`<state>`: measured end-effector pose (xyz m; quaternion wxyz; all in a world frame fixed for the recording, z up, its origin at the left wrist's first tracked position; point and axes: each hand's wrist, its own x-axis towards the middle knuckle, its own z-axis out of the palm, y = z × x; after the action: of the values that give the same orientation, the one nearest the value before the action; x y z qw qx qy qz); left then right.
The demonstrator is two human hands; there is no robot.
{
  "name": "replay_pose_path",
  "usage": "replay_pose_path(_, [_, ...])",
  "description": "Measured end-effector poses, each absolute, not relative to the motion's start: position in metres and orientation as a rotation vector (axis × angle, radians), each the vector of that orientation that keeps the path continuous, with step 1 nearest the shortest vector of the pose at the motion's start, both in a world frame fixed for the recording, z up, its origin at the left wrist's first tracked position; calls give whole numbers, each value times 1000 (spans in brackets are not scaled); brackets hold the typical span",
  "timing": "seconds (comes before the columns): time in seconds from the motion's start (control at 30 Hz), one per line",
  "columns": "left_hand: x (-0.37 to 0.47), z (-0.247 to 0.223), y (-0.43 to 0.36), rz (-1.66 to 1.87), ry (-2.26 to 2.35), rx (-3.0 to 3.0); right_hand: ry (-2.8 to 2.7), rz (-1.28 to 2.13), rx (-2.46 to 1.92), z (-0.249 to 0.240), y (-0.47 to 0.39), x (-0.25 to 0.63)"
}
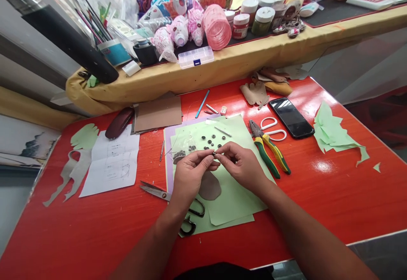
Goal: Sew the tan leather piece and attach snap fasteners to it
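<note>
My left hand (190, 172) and my right hand (240, 163) meet over pale green paper (237, 210), fingertips pinched together. Between them is a tiny dark piece (214, 153), which looks like one of the snap buttons; its details are too small to make out. Several dark round snap buttons (213, 136) lie on the paper just beyond my fingers. A clear bag (182, 146) with more of them rests left of these. Under my hands lies a rounded grey-brown leather piece (210, 186). Black-handled scissors (163, 195) are partly hidden by my left forearm.
Pliers (265, 144), white-handled scissors (269, 128) and a phone (291, 117) lie to the right. Green paper scraps (333, 131) are farther right. On the left are a drawn sheet (111, 163) and a dark red case (119, 123). A crowded shelf (152, 82) runs behind the red table (108, 229).
</note>
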<state>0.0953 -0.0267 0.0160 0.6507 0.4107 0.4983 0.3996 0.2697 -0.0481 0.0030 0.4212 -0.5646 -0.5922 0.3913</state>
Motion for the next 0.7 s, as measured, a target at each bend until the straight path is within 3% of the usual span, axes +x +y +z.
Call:
replay_pose_path(0.2, [95,14,-29,920,1131,851,-1611,899,-1431,-2,-50,269])
replay_pose_path(0.7, [93,19,-36,955,1161,971,-1462,1092,-1386,10,-48,266])
